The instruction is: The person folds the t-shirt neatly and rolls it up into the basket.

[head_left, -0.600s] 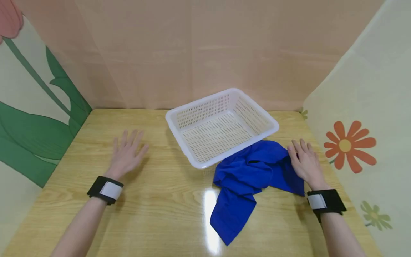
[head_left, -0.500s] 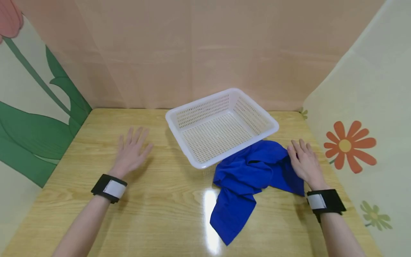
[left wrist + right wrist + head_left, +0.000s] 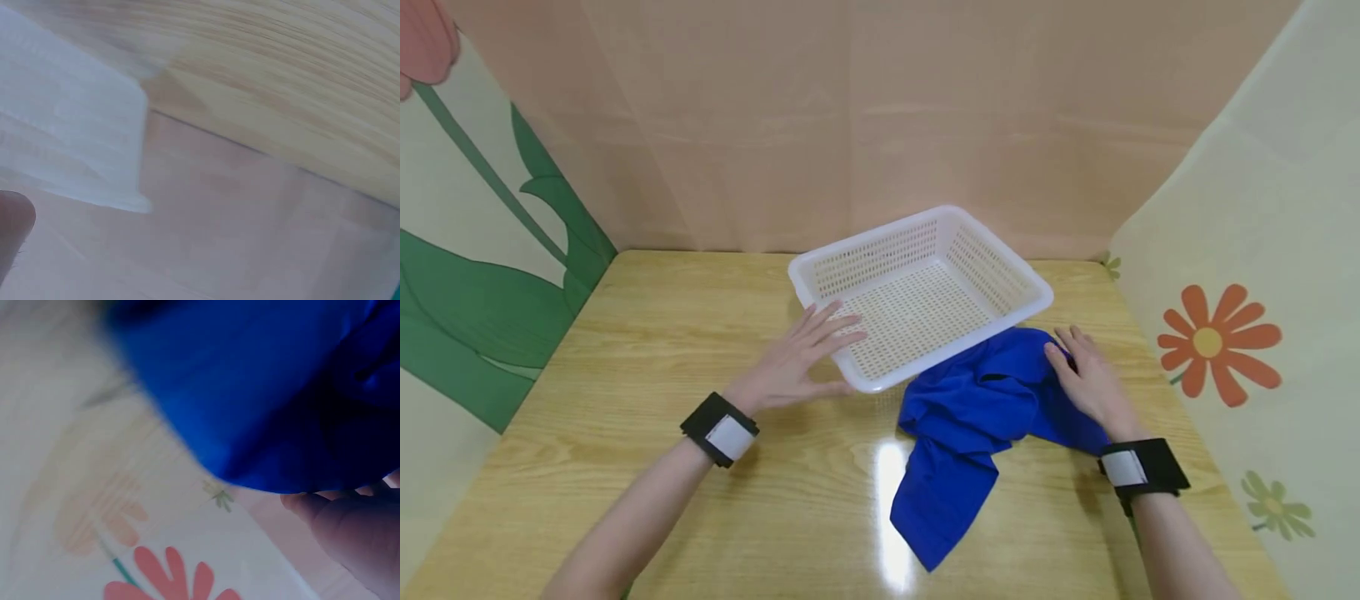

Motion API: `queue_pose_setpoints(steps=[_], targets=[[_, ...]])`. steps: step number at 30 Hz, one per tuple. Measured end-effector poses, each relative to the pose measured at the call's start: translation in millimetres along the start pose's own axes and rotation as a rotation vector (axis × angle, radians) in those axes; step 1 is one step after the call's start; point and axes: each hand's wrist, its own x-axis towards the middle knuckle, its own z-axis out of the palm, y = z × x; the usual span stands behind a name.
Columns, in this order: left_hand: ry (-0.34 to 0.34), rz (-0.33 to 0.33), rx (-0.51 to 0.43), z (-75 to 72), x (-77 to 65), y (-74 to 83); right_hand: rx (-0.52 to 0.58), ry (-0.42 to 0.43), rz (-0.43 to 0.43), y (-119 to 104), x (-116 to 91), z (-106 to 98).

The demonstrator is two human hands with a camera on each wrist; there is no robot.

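A white plastic basket [image 3: 951, 352] with perforated walls sits at an angle near the back of the table. My left hand [image 3: 793, 360] reaches over its left rim, fingers spread and straight, thumb outside; whether it touches the rim I cannot tell. In the left wrist view the basket's corner [image 3: 81, 125] is blurred and one fingertip [image 3: 15, 215] shows. Crumpled blue cloth [image 3: 970, 408] lies in front of the basket, against or partly under its front edge. Over the cloth's right end is my right hand [image 3: 1093, 385], fingers fairly straight, beside the blue fabric [image 3: 231, 381] in the right wrist view.
The wooden table [image 3: 647, 333] meets a plain pinkish backdrop [image 3: 737, 150] at its far edge. Printed sheets with a large green leaf [image 3: 467, 308] and an orange flower [image 3: 1207, 343] stand at the left and right sides.
My left hand has moved right, from above the bare table to the basket's left rim. The right hand has shifted slightly left over the cloth. Basket and cloth stay put.
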Motion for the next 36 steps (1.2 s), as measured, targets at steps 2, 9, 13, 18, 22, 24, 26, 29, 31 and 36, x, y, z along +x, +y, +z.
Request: queue_pose_setpoints(steps=[2,9,13,18,22,24,26,29,31,36], targets=[[-0.009,0.06,0.019,6.5,3.9,6.7,-0.008,-0.052,0.005,-5.5,3.3,3.0],[0.102,0.144,0.108,18.4,-4.2,12.0,-0.008,-0.279,0.025,-14.0,7.9,23.9],[0.154,0.124,0.115,15.0,-20.9,10.6,-0.007,-0.34,0.026,-14.8,8.6,29.2],[0.244,0.086,0.127,11.5,-42.6,6.2,0.006,-0.366,0.038,-16.0,12.3,26.5],[0.298,0.068,0.161,7.8,-54.9,5.0,0.003,-0.371,0.042,-16.3,12.8,24.4],[0.314,0.054,0.197,5.4,-60.8,5.6,0.0,-0.374,0.04,-16.3,13.5,24.8],[0.331,0.034,0.231,4.0,-67.5,5.3,0.001,-0.379,0.037,-15.8,14.5,25.9],[0.368,-0.01,0.28,1.8,-77.0,3.8,-0.003,-0.376,0.031,-14.1,14.7,27.4],[0.398,-0.043,0.302,-0.4,-83.5,1.8,0.0,-0.369,0.025,-13.7,14.4,27.6],[0.469,-0.11,0.349,-9.0,-100.2,-3.9,-0.004,-0.359,0.018,-15.0,12.3,27.1]])
